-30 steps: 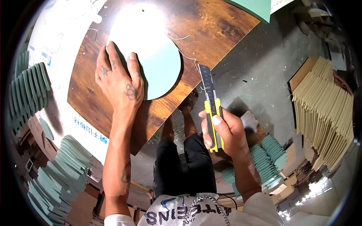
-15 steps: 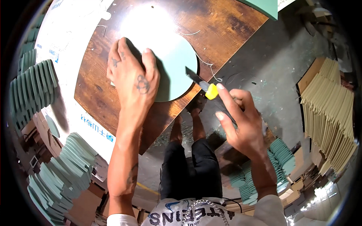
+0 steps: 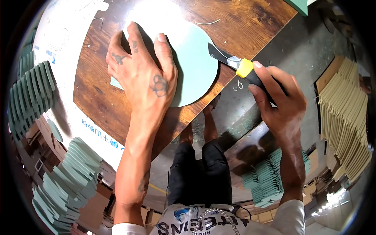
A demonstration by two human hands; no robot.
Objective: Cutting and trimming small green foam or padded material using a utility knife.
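A pale green board with a rounded edge (image 3: 196, 74) lies flat on a brown wood-grain panel (image 3: 243, 23), its far part washed out by glare. My left hand (image 3: 147, 70) rests on the board with fingers spread, pressing it down. In my right hand (image 3: 282, 94) is a utility knife (image 3: 244, 68) with a yellow collar and dark handle. Its blade reaches over the board's right edge and appears to touch it. A thin curled shaving (image 3: 238, 84) hangs by the knife, beside the panel's edge.
Another thin shaving (image 3: 209, 22) lies on the panel beyond the board. Stacks of green pieces (image 3: 33, 96) stand at the left, with more green stacks (image 3: 270, 176) at lower right. A tall pile of tan sheets (image 3: 342, 125) stands far right. A green corner (image 3: 299, 6) shows at the top.
The knife in my right hand has moved right and away from me along the board's edge. My left hand stays on the board, its fingers spread wider.
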